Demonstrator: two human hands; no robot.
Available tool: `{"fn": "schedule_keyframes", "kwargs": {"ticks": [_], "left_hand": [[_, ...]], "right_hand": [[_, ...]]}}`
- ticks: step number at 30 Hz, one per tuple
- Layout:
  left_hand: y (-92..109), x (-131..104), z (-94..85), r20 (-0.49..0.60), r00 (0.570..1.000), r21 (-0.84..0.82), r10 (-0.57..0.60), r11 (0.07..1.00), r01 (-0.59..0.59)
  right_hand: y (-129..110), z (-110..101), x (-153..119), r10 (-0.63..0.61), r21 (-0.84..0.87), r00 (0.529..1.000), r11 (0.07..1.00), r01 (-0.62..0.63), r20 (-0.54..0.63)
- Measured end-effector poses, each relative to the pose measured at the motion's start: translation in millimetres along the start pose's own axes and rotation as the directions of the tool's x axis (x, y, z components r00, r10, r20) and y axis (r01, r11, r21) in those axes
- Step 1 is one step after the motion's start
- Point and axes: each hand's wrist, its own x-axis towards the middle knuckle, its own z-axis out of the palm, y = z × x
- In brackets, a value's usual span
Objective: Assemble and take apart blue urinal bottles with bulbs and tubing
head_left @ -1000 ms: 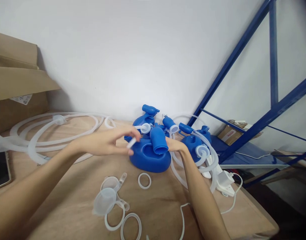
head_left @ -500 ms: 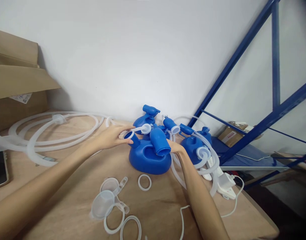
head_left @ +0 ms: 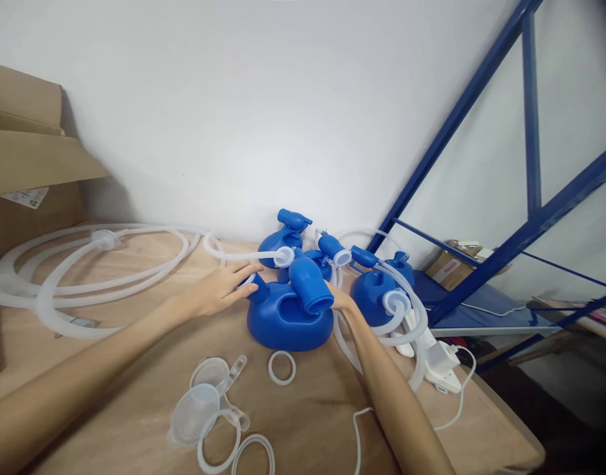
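A blue plastic bottle (head_left: 288,330) with a handle hole lies on the brown table. My left hand (head_left: 224,288) touches its short neck at the left, fingers on the rim. My right hand (head_left: 337,298) is mostly hidden behind the blue curved spout piece (head_left: 310,285) at the bottle's right; its fingers do not show. Behind stand more blue bottles (head_left: 375,293) with spout pieces and white tubes. In front of the bottle lie a white ring (head_left: 282,368), translucent lids (head_left: 195,414) and more white rings (head_left: 253,455).
Coiled translucent tubing (head_left: 50,290) lies at the left beside a cardboard box (head_left: 30,158). A white power strip (head_left: 441,373) with a plug and cable is at the right. A blue metal rack (head_left: 461,316) stands beyond the table's right edge.
The view has shifted slightly right. My left hand has flattened somewhat over the bottle's neck, and more of the white tube behind it shows. My right hand stays behind the spout piece.
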Motion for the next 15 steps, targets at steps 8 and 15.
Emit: {"fn": "schedule_keyframes", "kwargs": {"ticks": [8, 15], "left_hand": [[-47.0, 16.6, 3.0, 0.067, 0.717, -0.032, 0.694, 0.719, -0.694], [-15.6, 73.1, -26.3, 0.167, 0.415, -0.471, 0.894, 0.442, -0.763]], "right_hand": [[-3.7, 9.0, -6.0, -0.046, 0.024, 0.998, 0.999, 0.045, 0.034], [-1.4, 11.9, -2.7, -0.098, 0.027, 0.994, 0.995, 0.097, 0.057]]}}
